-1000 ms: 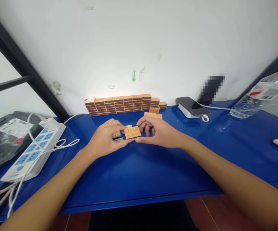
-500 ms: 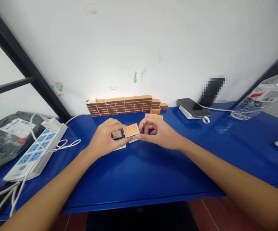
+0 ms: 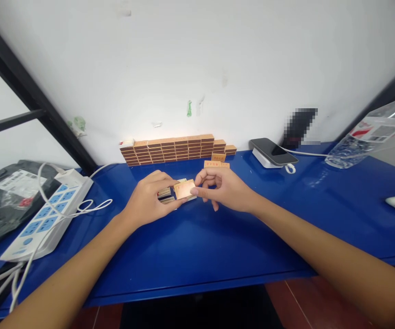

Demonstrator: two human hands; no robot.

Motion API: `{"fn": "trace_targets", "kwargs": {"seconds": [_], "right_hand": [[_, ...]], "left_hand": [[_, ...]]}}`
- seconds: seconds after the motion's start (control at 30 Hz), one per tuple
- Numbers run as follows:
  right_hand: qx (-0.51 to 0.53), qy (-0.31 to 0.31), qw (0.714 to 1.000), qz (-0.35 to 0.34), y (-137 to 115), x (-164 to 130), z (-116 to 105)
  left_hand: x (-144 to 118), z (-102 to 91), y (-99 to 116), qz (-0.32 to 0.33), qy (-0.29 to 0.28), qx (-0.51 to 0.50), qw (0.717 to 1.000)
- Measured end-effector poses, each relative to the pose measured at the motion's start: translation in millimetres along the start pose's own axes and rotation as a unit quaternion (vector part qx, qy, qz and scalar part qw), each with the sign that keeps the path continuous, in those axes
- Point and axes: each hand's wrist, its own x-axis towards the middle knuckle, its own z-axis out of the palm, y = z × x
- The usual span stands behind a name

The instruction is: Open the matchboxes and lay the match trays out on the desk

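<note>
While the left hand holds a matchbox by its left end between thumb and fingers, over the blue worktop, the right hand sits narrow at its 3 o'clock, thumb on the box; whether it grips cannot be told. From the matchbox, match-filled trays lie near at 9 o'clock, partly hidden. Farther off, loose matchboxes sit at 1 o'clock, a phone at 2, and stacked matchboxes along the wall at 11.

Bare hands with slender fingers; bare forearms tapering toward the wrists.
</note>
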Motion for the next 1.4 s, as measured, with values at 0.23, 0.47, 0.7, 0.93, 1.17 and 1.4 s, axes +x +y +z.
{"fn": "trace_targets", "kwargs": {"seconds": [0.23, 0.47, 0.7, 0.93, 1.17, 1.4], "right_hand": [[0.035, -0.037, 0.998, 0.021, 5.0, 1.7, -0.2], [0.027, -0.047, 0.998, 0.019, 8.3, 3.0, -1.4], [-0.079, -0.034, 0.995, -0.045, 9.5, 1.4, -7.1], [-0.281, -0.019, 0.951, -0.125, -13.0, -1.6, -31.1], [-0.347, 0.118, 0.925, -0.101, -30.4, -5.0, -74.5], [-0.420, 0.225, 0.873, -0.106, 0.0, 12.8, -79.7]], "left_hand": [[-1.9, 1.7, -1.2, -0.004, 0.008, -0.003, 1.000], [1.5, 0.4, 2.3, -0.011, 0.001, -0.011, 1.000], [-0.6, 1.5, 1.1, -0.018, -0.022, -0.010, 1.000], [0.3, 3.0, 7.3, -0.023, -0.009, -0.032, 0.999], [1.4, -0.4, 7.7, -0.031, -0.015, -0.016, 0.999], [-1.2, 4.2, 16.0, 0.009, -0.156, 0.000, 0.988]]}}
